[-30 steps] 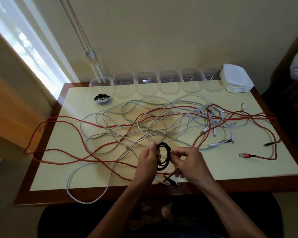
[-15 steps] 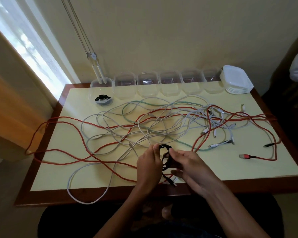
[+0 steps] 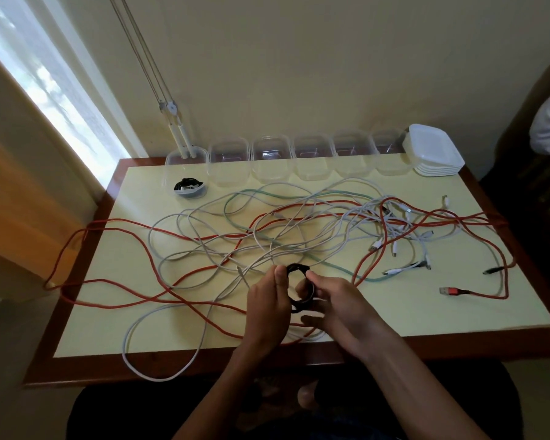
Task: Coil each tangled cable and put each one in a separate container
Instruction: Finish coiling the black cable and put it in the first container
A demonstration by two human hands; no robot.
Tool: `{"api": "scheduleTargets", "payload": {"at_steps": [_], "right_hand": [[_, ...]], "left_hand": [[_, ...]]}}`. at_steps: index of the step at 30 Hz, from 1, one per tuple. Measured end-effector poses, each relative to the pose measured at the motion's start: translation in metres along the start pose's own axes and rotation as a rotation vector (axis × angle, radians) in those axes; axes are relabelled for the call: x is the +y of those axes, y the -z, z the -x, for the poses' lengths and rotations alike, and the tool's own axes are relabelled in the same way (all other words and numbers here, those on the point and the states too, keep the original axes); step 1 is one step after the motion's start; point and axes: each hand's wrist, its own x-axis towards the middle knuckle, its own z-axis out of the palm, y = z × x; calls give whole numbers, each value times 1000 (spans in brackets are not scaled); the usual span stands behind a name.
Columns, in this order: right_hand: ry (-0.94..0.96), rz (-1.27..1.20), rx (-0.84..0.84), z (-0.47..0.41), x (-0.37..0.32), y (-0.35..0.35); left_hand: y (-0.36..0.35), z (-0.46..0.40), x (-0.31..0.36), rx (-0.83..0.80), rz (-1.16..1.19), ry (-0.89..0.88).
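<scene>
Now both hands hold a small black coil (image 3: 300, 285) above the near edge of the bench (image 3: 426, 315). The left hand (image 3: 267, 309) grips its left side with curled fingers, and the right hand (image 3: 334, 308) pinches its right side. Red (image 3: 121, 304), white (image 3: 159, 374) and green cables (image 3: 346, 271) lie tangled on the bench. At the far edge stands a row of clear containers (image 3: 270, 161); the leftmost container (image 3: 186, 173) has a coiled cable (image 3: 188, 186) inside. Lids (image 3: 434, 150) are stacked at the right end.
</scene>
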Motion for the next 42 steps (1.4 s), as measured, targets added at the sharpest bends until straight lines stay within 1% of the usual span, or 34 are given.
{"api": "scheduleTargets", "payload": {"at_steps": [2, 3, 6, 8, 10, 13, 15, 18, 20, 21, 22, 23, 25, 26, 27, 28, 29, 31, 34, 36, 38, 40, 42], "right_hand": [[135, 216, 160, -1, 0, 1], [185, 270, 190, -1, 0, 3], [267, 401, 141, 4, -2, 2], [296, 431, 125, 5, -3, 0], [237, 298, 101, 3, -4, -1], [33, -79, 5, -1, -7, 0], [-69, -238, -52, -1, -9, 1], [-145, -342, -118, -5, -9, 3], [-119, -273, -152, -8, -4, 3], [-62, -178, -136, -10, -1, 3], [49, -15, -89, -11, 2, 4], [213, 203, -23, -12, 7, 4], [612, 635, 124, -15, 15, 6], [787, 771, 156, -16, 18, 6], [930, 858, 166, -16, 20, 6], [1026, 908, 172, -18, 22, 5], [1069, 931, 188, -20, 24, 4], [1079, 917, 258, -21, 24, 0], [1094, 849, 405, -18, 28, -7], [1040, 741, 440, -16, 27, -10], [858, 548, 436, -14, 25, -15], [647, 294, 402, -10, 19, -21], [494, 33, 370, -5, 13, -23]], "left_hand": [[5, -5, -1, 86, -130, -46], [8, -8, -1, 114, -183, -56], [9, -12, -2, 104, -268, -103], [7, -10, -3, 74, -274, -122], [8, -9, -7, 62, -234, -99], [17, -12, -16, 16, -202, -78], [22, -13, -18, -16, -194, -75], [25, -15, -16, -63, -131, -24], [27, -16, -14, -88, -81, 43], [27, -17, -12, -97, -36, 92], [29, -17, -9, -108, 38, 165], [30, -18, -4, -123, 162, 274], [32, -18, 7, -168, 512, 521], [34, -18, 12, -193, 680, 608], [35, -17, 14, -214, 799, 655], [35, -16, 16, -226, 877, 681], [35, -15, 17, -226, 907, 692], [35, -15, 19, -204, 852, 690], [36, -16, 19, -180, 606, 639], [35, -15, 21, -177, 488, 590], [33, -13, 24, -148, 415, 532], [29, -10, 25, -110, 336, 448], [24, -8, 24, -78, 223, 340]]}}
